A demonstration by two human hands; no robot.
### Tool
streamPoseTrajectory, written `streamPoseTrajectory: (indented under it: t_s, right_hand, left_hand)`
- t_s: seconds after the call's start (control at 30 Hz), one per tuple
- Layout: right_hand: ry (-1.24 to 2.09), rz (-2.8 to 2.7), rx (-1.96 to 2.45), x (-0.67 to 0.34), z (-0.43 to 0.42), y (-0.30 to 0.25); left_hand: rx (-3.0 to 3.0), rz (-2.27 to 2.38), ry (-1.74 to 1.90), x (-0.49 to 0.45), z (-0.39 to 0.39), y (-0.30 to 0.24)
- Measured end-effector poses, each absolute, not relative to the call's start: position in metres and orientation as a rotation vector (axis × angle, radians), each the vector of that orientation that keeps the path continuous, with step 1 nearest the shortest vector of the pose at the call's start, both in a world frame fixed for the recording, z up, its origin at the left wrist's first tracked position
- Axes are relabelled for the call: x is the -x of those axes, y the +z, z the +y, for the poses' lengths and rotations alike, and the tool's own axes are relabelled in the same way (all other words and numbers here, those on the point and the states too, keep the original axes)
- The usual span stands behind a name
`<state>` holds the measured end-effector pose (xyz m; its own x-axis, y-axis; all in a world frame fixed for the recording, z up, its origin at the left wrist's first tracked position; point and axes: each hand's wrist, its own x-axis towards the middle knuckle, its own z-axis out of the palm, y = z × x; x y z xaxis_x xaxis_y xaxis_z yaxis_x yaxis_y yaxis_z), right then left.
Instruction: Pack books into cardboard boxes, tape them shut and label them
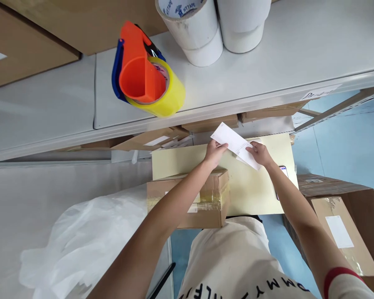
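Observation:
A white paper sheet (232,141) with faint print stretches between my two hands, tilted down to the right. My left hand (215,153) pinches its left end between thumb and fingers. At the lower right end, my right hand (259,153) grips the same sheet. Beneath it is a pale yellow tabletop (249,195). A taped cardboard box (220,199) sits on that top under my left forearm, with labels on its side. Near my right forearm lies a phone (283,170), partly covered by the arm.
On the grey shelf (286,50) above stand a tape dispenser (143,79) with yellow tape and white tape rolls (196,33). An open carton (369,224) holding a labelled box (345,236) is at right. A white plastic bag (90,245) lies at left.

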<state>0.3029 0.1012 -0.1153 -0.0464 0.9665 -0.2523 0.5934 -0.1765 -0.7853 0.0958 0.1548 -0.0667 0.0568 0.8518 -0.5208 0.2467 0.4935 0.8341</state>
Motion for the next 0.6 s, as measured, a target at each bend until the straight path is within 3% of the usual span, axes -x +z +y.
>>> streamPoseTrajectory:
  t_s: [0.13, 0.27, 0.37, 0.6]
  right_hand:
    - [0.953, -1.869, 1.851, -0.297, 0.101, -0.107]
    - [0.851, -2.053, 1.855, -0.292, 0.099, -0.094]
    - [0.848, -2.096, 1.797, -0.291, 0.098, -0.09]
    - [0.829, -2.063, 1.671, -0.294, 0.092, -0.097]
  left_hand:
    - [-1.551, 1.812, 0.577, -0.088, 0.154, -0.05]
    - [-2.216, 1.353, 0.152, -0.099, 0.149, -0.029]
    - [-2.288, 1.179, -0.076, -0.112, 0.148, -0.024]
    - [-2.022, 1.377, -0.109, -0.122, 0.156, -0.041]
